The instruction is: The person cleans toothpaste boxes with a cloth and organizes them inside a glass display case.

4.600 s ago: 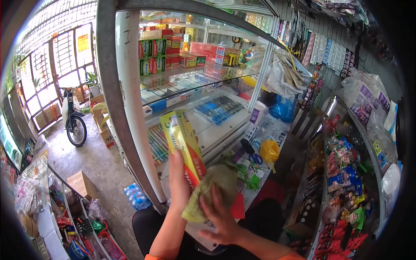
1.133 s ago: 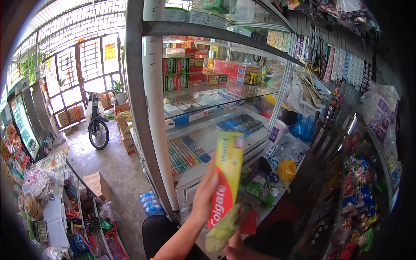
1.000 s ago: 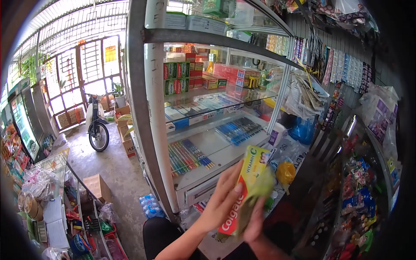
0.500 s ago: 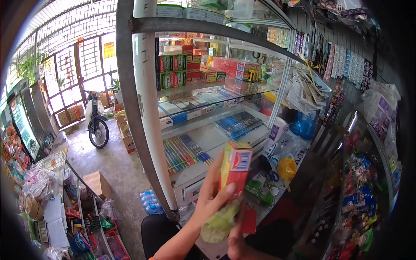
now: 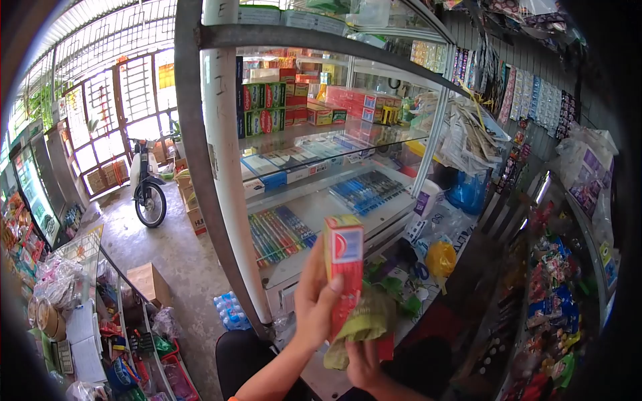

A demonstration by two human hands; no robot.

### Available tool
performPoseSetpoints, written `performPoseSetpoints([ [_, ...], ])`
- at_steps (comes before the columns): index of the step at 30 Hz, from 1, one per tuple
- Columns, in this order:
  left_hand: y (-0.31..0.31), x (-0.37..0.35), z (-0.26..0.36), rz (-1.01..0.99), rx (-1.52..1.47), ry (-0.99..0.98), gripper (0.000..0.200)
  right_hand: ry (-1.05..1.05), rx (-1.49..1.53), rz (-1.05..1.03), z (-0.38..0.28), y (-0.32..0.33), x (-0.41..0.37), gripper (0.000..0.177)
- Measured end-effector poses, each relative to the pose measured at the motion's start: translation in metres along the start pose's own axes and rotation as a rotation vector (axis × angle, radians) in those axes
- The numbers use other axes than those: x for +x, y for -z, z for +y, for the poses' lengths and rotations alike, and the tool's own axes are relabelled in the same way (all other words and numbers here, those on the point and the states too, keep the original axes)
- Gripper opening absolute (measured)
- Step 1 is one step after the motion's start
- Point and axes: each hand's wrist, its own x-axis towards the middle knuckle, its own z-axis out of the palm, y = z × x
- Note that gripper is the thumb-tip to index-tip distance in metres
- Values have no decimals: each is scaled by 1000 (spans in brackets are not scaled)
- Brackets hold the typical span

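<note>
My left hand (image 5: 316, 299) is wrapped round a red and yellow box (image 5: 346, 271), which it holds upright in front of the glass display case. A crumpled olive-green cloth (image 5: 364, 319) lies against the box's lower end. My right hand (image 5: 362, 364) is closed on the lower part of this cloth, and its fingertips are partly hidden by it. Behind the box, rows of pens and pencils (image 5: 277, 234) lie on the bottom of the case.
The glass case (image 5: 401, 217) holds stacked boxes (image 5: 264, 110) on its upper shelf. Beside it are a yellow bag (image 5: 441, 258) and plastic bags. Packaged goods (image 5: 552, 307) fill the right side. Water bottles (image 5: 231, 312) and a cardboard box (image 5: 150, 284) stand on the floor at left.
The box has moved left and is more upright in my left hand. My right hand has shifted with the cloth, which now lies across the right side of the box's lower end.
</note>
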Motion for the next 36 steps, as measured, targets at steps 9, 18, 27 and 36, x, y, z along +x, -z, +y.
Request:
performPoseSetpoints([
  [9, 7, 0, 5, -163, 517, -173, 73, 365, -466, 187, -64, 42, 68, 48],
  [18, 16, 13, 23, -426, 999, -526, 77, 123, -257, 180, -126, 63, 123, 41],
  [27, 20, 9, 7, -469, 951, -524, 75, -6, -165, 218, -134, 66, 129, 34],
  [36, 22, 8, 15, -453, 933, -526, 73, -19, -126, 265, -133, 65, 129, 36],
])
